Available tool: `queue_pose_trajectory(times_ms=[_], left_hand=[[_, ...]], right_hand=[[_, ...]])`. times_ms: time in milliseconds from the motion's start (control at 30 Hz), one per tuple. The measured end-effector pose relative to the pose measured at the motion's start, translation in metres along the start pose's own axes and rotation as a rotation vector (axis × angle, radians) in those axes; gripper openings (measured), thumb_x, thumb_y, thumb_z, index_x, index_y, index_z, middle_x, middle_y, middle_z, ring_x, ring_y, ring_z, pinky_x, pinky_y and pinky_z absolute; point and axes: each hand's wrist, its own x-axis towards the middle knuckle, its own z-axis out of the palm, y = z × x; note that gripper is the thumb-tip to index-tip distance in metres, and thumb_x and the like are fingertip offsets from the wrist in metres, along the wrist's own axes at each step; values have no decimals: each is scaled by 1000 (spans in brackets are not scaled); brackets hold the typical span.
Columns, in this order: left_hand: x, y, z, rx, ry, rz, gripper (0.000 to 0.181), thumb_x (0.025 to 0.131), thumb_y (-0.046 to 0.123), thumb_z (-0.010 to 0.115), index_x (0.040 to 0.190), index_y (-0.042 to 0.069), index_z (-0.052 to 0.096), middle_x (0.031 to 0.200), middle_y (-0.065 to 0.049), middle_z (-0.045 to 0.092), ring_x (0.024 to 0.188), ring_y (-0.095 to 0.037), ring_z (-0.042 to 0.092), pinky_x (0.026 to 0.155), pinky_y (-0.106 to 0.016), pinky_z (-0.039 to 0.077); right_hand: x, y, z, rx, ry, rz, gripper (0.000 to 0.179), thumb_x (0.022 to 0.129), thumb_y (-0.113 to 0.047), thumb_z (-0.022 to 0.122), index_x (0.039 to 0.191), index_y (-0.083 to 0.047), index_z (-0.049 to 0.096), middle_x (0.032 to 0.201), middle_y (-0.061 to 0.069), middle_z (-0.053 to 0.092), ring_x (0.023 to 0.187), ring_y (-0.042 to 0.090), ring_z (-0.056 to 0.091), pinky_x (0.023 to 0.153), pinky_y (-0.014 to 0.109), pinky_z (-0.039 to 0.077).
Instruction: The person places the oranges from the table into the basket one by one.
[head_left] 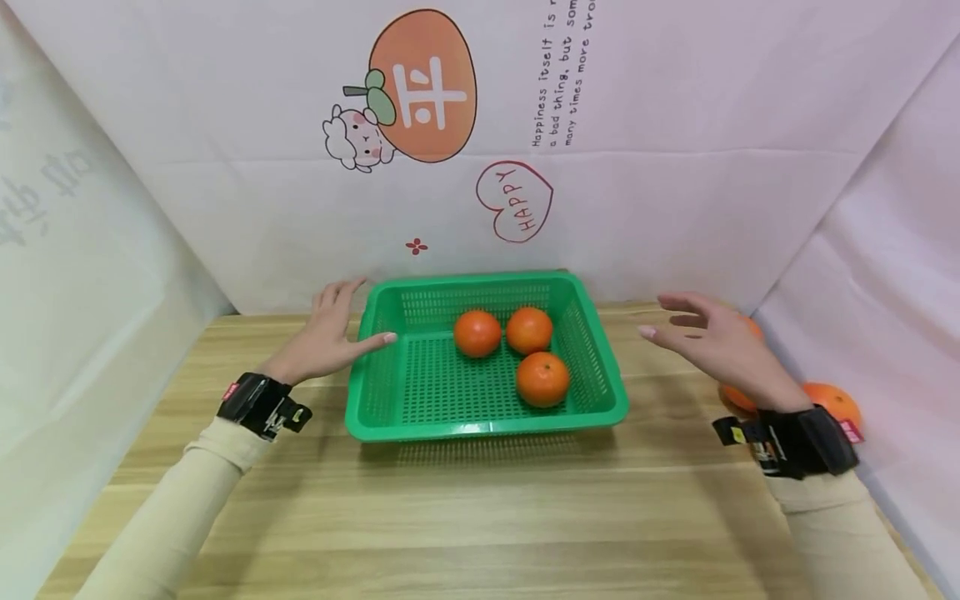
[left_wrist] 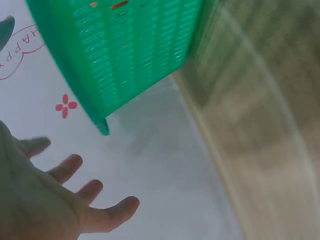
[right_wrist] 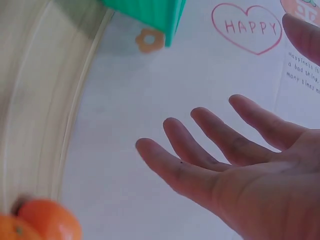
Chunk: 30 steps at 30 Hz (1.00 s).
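A green plastic basket [head_left: 487, 428] stands on the wooden table with three oranges inside: one at the middle [head_left: 477, 334], one beside it [head_left: 529, 331] and one nearer the front [head_left: 543, 380]. At the basket's left end is my left hand [head_left: 327, 335], fingers spread and thumb overlapping the rim in the head view. The left wrist view has that hand [left_wrist: 45, 200] apart from the basket's side wall [left_wrist: 125, 55]. To the right of the basket, my right hand [head_left: 708, 337] hovers with fingers relaxed and nothing in them; its palm [right_wrist: 260, 175] shows in the right wrist view.
More oranges [head_left: 834, 403] lie on the table at the right, partly hidden under my right hand and wrist. A white printed cloth [head_left: 660, 208] hangs behind the table [head_left: 450, 525], and pale cloth also hangs along both sides.
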Motion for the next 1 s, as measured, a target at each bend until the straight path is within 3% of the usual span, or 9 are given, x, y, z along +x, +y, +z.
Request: queue_pose_trajectory(times_ms=[133, 267, 500, 667, 767, 867, 1000], left_hand=[[0, -5, 6, -21, 10, -75, 116, 94, 72, 59, 170, 10, -1, 172, -32, 10, 159, -54, 14, 118, -78, 29], [-1, -8, 14, -90, -4, -129, 117, 93, 76, 56, 169, 4, 4, 170, -33, 20, 155, -53, 28, 118, -74, 34], [-6, -12, 27, -432, -106, -203, 102, 97, 68, 59, 168, 6, 18, 160, -27, 45, 142, -45, 54, 105, -54, 57], [-8, -15, 37, -602, -115, -216, 96, 100, 63, 58, 169, 11, 16, 153, -24, 53, 133, -39, 63, 101, -46, 60], [-8, -15, 42, -649, -90, -213, 94, 100, 63, 58, 169, 14, 17, 153, -23, 53, 131, -38, 65, 98, -45, 61], [-7, -13, 46, -713, -90, -220, 92, 100, 60, 59, 168, 12, 21, 150, -25, 56, 127, -40, 67, 93, -44, 63], [-3, -11, 49, -789, -124, -226, 88, 101, 49, 65, 167, 8, 22, 147, -30, 57, 123, -41, 70, 90, -44, 64]], right_hand=[[-18, 11, -8, -40, 58, -19, 85, 98, -55, 67, 164, -12, 35, 164, 27, 40, 142, 56, 45, 103, 69, 47], [-33, 23, -10, -59, 91, 1, 84, 98, -52, 68, 163, -10, 36, 162, 31, 40, 139, 58, 47, 99, 68, 50], [-55, 41, -12, -129, 167, 22, 83, 97, -52, 70, 160, -7, 41, 158, 31, 46, 134, 60, 48, 96, 70, 46], [-64, 56, -13, -172, 231, 20, 83, 94, -50, 74, 154, 1, 47, 150, 35, 50, 135, 59, 42, 97, 72, 39], [-68, 68, -11, -203, 280, -17, 66, 92, -45, 79, 137, 1, 62, 125, 30, 65, 117, 50, 54, 88, 51, 45], [-73, 80, -9, -242, 309, -35, 43, 90, -44, 81, 110, -7, 71, 93, 16, 71, 90, 28, 60, 70, 32, 39], [-81, 94, -8, -270, 304, 4, 39, 89, -45, 81, 106, -11, 72, 83, 10, 69, 71, 17, 57, 59, 27, 35]])
